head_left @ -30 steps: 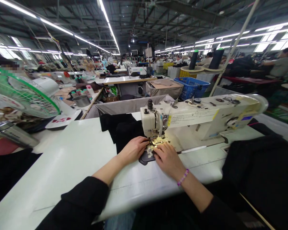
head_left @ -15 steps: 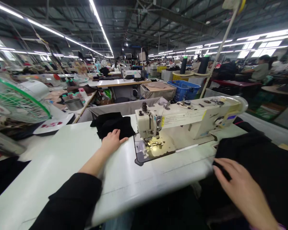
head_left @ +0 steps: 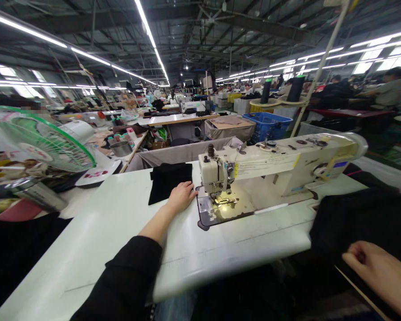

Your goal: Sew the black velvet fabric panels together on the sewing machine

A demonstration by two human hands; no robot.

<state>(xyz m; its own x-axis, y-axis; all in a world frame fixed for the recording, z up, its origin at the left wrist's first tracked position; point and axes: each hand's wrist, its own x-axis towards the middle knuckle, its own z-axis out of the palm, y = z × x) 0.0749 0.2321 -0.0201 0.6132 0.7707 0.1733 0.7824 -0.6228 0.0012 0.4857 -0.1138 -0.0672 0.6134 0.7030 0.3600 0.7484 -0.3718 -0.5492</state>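
Note:
Flat on the white sewing table, my left hand (head_left: 182, 196) rests at the right edge of a small black fabric piece (head_left: 165, 185), its fingers lying over the cloth. Just to its right stands a cream sewing machine (head_left: 247, 162), its needle area lit over a worn metal plate. My right hand (head_left: 376, 267) is closed, thumb and fingers pinched together, at the large black cloth (head_left: 357, 218) over the table's right end. The pinched edge itself is hard to see against the dark cloth.
A green-rimmed fan (head_left: 56, 142) and a metal flask (head_left: 36, 194) are at the left. Beyond the table are a blue crate (head_left: 269, 125) and thread cones (head_left: 296, 89) on a stand. The table's front edge (head_left: 234, 272) runs below the machine.
The view has swung left. My left hand has slid to the right edge of the black piece, which now lies flatter. My right hand has moved nearer to me and its fingers have closed.

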